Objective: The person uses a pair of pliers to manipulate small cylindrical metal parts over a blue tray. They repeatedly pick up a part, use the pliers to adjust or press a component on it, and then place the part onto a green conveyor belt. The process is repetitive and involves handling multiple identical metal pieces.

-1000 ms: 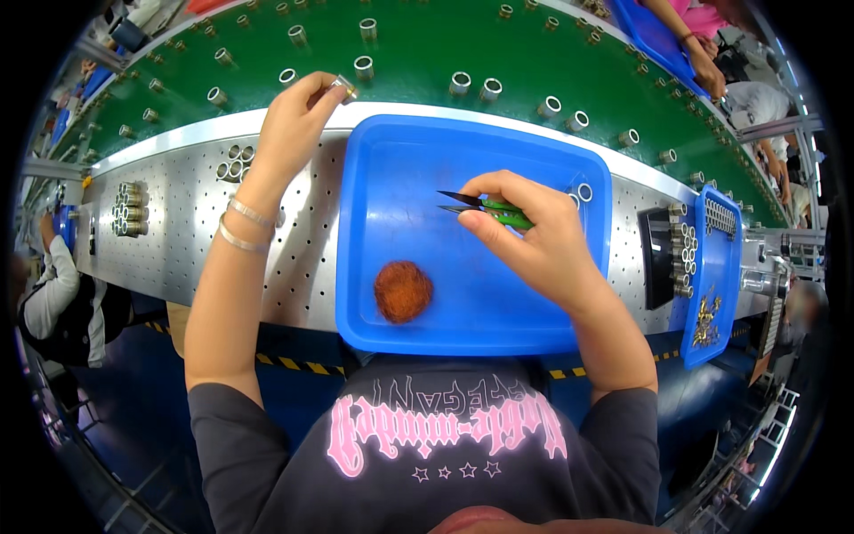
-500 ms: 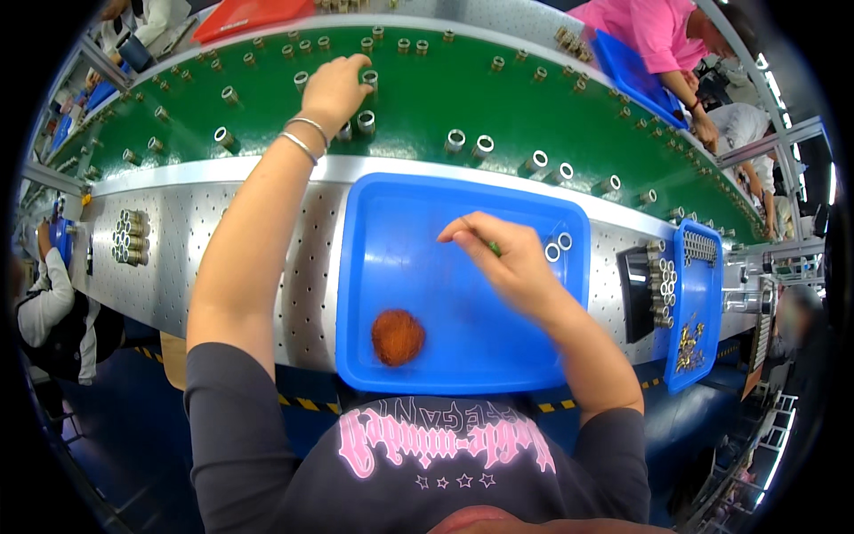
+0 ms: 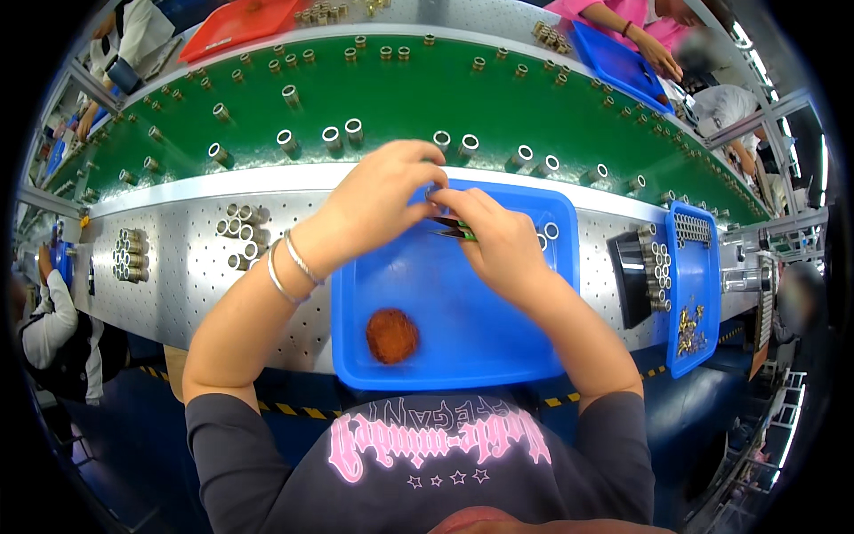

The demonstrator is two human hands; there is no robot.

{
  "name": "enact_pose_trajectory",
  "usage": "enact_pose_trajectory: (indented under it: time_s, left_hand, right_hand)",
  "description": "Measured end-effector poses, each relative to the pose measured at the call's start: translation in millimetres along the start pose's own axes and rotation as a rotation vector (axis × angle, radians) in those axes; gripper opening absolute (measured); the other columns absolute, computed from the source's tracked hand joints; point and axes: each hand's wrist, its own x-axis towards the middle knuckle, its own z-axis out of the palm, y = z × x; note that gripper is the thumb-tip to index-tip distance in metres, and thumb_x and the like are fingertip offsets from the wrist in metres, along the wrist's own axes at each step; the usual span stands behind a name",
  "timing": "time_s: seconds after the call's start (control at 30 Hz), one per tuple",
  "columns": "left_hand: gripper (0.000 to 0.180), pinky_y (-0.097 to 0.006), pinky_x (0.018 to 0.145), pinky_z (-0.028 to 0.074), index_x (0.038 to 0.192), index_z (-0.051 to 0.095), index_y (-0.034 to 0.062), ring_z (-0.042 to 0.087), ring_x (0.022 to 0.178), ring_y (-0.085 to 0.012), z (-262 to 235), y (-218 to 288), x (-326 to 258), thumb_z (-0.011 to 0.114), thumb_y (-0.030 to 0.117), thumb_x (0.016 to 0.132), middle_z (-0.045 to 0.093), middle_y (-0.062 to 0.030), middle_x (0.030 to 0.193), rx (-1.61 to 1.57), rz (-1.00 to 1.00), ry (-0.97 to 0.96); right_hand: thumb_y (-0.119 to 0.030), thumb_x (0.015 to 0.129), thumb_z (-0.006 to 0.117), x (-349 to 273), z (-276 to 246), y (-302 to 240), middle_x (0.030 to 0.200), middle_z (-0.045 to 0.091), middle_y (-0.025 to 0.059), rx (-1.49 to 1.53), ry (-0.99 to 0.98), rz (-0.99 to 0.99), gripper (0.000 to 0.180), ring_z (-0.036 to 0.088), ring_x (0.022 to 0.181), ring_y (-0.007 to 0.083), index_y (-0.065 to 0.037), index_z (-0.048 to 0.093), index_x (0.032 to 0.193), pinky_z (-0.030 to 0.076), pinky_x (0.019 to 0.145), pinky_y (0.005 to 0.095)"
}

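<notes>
Over a blue tray [image 3: 463, 329], the left hand [image 3: 378, 205] pinches a small metal ring [image 3: 433, 191]; the right hand [image 3: 498, 236] grips green-handled tweezers [image 3: 454, 230]. Mid-assembly; the next move likely needs steady alignment.

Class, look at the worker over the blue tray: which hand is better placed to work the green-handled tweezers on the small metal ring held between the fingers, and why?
Probably the right. The right hand already grips the tweezers, tips pointing at the small metal ring pinched by the left hand above the blue tray.
</notes>
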Motion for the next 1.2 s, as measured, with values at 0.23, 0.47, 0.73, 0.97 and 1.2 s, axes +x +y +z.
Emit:
enact_pose_trajectory:
  time_s: [0.23,0.47,0.73,0.97,1.2]
  left_hand:
    - [0.031,-0.032,0.08,0.047,0.097,0.06,0.0032,0.058,0.091,-0.0247,2,36,-40,0.07,0.004,0.068,0.059,-0.0105,0.096,-0.304,-0.226,0.22]
    - [0.034,-0.027,0.09,0.045,0.117,0.055,-0.0017,0.059,0.097,-0.0153,25,54,-67,0.062,0.005,0.084,0.061,-0.0103,0.106,-1.3,-0.587,0.156]
    - [0.072,-0.032,0.089,0.049,0.136,0.032,0.0054,0.06,0.098,-0.0192,27,74,-70,0.065,-0.008,0.073,0.061,-0.0128,0.103,-0.825,-0.426,0.234]
    - [0.072,-0.032,0.079,0.053,0.135,0.037,0.0101,0.063,0.089,-0.0198,35,79,-74,0.065,-0.009,0.072,0.062,-0.0114,0.096,-0.799,-0.418,0.321]
    - [0.064,-0.026,0.082,0.051,0.137,0.033,0.006,0.061,0.092,-0.0167,26,60,-88,0.063,0.001,0.08,0.061,-0.0109,0.1,-1.497,-0.687,0.201]
  right_hand:
    - [0.0,0.077,0.06,-16,-3,-5,0.079,0.059,0.0074,0.31,0.126,0.007,0.019,0.059,0.067,0.0209,-0.004,0.06,0.095,0.047,0.057,0.0311]
    - [0.001,0.079,0.061,-29,-16,-14,0.076,0.059,0.0056,0.519,0.031,0.066,0.013,0.052,0.064,0.0126,-0.001,0.063,0.092,0.04,0.056,0.0236]
    - [-0.007,0.078,0.065,-29,-21,-23,0.075,0.059,0.0055,0.506,0.104,0.228,0.011,0.049,0.062,0.0126,-0.002,0.065,0.088,0.037,0.053,0.0241]
    - [-0.006,0.076,0.065,-23,-10,-29,0.073,0.056,0.0068,0.462,0.055,0.067,0.007,0.052,0.062,0.0171,-0.001,0.062,0.081,0.039,0.054,0.0268]
    - [-0.006,0.077,0.065,-33,-19,-39,0.07,0.052,0.0041,0.63,-0.064,0.118,0.006,0.049,0.06,0.011,-0.001,0.061,0.078,0.037,0.053,0.0236]
